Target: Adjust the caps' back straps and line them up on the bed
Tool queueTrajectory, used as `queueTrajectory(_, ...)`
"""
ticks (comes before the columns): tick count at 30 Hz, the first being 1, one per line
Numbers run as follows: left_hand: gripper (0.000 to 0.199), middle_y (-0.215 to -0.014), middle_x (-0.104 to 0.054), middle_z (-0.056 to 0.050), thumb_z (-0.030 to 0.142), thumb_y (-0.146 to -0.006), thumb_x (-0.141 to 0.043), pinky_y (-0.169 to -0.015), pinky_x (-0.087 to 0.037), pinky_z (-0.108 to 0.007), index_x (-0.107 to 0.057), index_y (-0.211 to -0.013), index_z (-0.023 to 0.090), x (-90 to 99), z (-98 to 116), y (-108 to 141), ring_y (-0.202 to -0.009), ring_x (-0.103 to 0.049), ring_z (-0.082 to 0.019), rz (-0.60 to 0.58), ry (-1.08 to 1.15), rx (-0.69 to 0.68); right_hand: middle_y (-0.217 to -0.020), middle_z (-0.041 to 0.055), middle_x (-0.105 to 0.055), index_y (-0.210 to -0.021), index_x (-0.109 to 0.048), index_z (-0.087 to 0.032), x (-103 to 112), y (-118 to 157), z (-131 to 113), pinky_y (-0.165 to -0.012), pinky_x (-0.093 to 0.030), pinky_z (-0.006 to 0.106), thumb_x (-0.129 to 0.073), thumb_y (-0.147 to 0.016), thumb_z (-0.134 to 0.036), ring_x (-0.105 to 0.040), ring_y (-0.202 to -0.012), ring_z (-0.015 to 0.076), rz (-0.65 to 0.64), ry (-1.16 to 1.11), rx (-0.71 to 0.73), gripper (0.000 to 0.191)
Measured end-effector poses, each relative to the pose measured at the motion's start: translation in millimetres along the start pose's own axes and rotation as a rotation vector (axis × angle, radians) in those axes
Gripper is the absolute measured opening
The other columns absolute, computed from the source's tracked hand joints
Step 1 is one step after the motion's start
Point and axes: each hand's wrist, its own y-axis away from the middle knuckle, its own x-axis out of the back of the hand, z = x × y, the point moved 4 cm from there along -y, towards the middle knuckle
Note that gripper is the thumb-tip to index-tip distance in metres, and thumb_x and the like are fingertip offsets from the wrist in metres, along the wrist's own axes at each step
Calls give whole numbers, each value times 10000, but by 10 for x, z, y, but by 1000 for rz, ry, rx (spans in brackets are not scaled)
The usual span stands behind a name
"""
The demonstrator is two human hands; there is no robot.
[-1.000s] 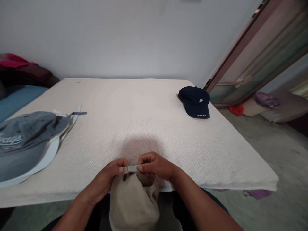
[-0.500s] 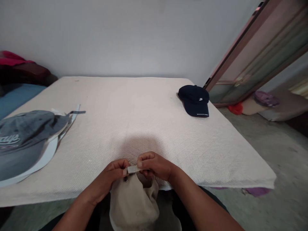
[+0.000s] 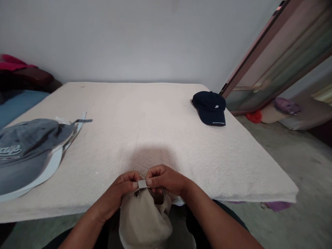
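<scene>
A beige cap (image 3: 142, 218) hangs in front of me at the table's near edge, its back opening facing up. My left hand (image 3: 126, 185) pinches one side of the cap's back strap (image 3: 142, 184), close to a small metal eyelet. On the other side, my right hand (image 3: 163, 179) grips the strap between thumb and curled fingers. A short light piece of the strap shows between the two thumbs. The cap's brim is out of sight.
A white textured cloth covers the table (image 3: 140, 114). Grey caps with white brims (image 3: 33, 152) lie at the left, a loose strap sticking out. A navy cap (image 3: 209, 108) sits at the far right. A wall stands behind; a framed door (image 3: 280, 52) is at right.
My right hand has shifted slightly left along the strap, so less of the strap shows between the thumbs. The caps on the table have not moved.
</scene>
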Motion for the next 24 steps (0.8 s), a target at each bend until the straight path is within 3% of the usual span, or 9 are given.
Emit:
queueTrajectory(11, 109, -574, -508, 22, 239, -714, -627, -493, -298, -201, -562, -695, 153, 31, 29, 23, -506, -413, -88, 8, 0, 7, -663, -4, -614, -844, -594, -130, 78, 68, -6, -520, -426, 198, -667, -754, -265, -553, -513, 69, -70, -23, -53, 178)
queueTrajectory(24, 113, -635, -548, -9, 223, -647, -636, -522, -329, -213, -564, -686, 145, -34, -13, -4, -553, -460, -104, -48, 60, 40, -558, -20, -605, -764, -600, -110, 15, 33, 6, -405, -396, 156, -722, -655, -183, -508, -408, 51, -53, -119, -89, 178)
